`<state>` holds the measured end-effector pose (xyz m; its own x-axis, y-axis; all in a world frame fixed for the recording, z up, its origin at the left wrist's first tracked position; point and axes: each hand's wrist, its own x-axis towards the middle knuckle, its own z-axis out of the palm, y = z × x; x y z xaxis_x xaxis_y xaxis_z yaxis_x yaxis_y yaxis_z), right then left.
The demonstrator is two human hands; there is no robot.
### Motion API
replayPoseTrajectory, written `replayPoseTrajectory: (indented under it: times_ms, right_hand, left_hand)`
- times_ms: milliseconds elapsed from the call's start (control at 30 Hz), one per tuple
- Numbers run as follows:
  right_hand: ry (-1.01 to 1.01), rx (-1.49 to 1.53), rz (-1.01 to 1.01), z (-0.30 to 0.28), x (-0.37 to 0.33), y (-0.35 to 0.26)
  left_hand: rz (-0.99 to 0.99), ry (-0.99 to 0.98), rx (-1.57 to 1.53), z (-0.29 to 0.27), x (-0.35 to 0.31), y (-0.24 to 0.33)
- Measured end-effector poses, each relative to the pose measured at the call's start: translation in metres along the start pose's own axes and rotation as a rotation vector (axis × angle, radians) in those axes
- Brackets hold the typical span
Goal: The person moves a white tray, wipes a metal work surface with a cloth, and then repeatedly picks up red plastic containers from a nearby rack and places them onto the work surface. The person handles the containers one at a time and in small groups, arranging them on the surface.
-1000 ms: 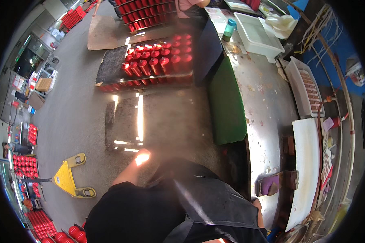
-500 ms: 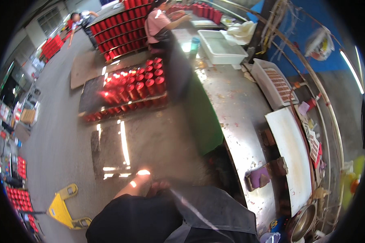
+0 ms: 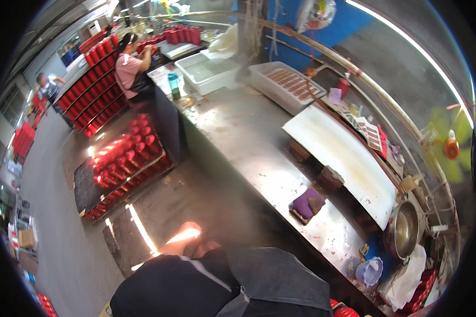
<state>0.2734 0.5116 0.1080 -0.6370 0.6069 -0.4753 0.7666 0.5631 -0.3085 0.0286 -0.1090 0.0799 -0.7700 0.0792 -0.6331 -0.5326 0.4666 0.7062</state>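
Your hands are out of view, so I cannot tell your fingers' state; the purple block (image 3: 305,204) near the steel bench (image 3: 248,137) edge could get knocked off.

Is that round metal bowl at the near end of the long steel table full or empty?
Empty, as far as it shows: the metal bowl sits upright with its bare shiny inside visible. The person's hands are out of view.

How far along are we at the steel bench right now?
Done: red cups stand packed on the floor pallet, and more fill the rack behind. In hand: nothing; neither of the wearer's hands shows, only the dark apron. Left, by the look of it: the white tray of flat pieces sits on the steel bench, and the white board lies bare.
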Motion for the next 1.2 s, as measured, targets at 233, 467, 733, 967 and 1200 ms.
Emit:
replayPoseTrajectory:
  times_ms: [233,467,733,967,1200]
  right_hand:
    - [0.011,0.068,0.108,0.004,-0.045,0.02]
    - [0.038,0.11,0.21,0.018,-0.101,0.018]
    - [0.064,0.135,0.276,0.037,-0.158,-0.006]
    - [0.119,0.23,0.309,0.06,-0.204,-0.017]
    - [0.191,0.33,0.318,0.082,-0.252,-0.021]
  left_hand:
    - [0.076,0.137,0.342,0.018,0.004,0.129]
    - [0.1,0.013,0.644,0.013,0.027,0.142]
    - [0.144,-0.116,0.69,-0.014,0.054,0.097]
    - [0.245,-0.025,0.689,-0.025,0.083,0.089]
    - [0.245,0.083,0.649,-0.012,0.071,0.109]
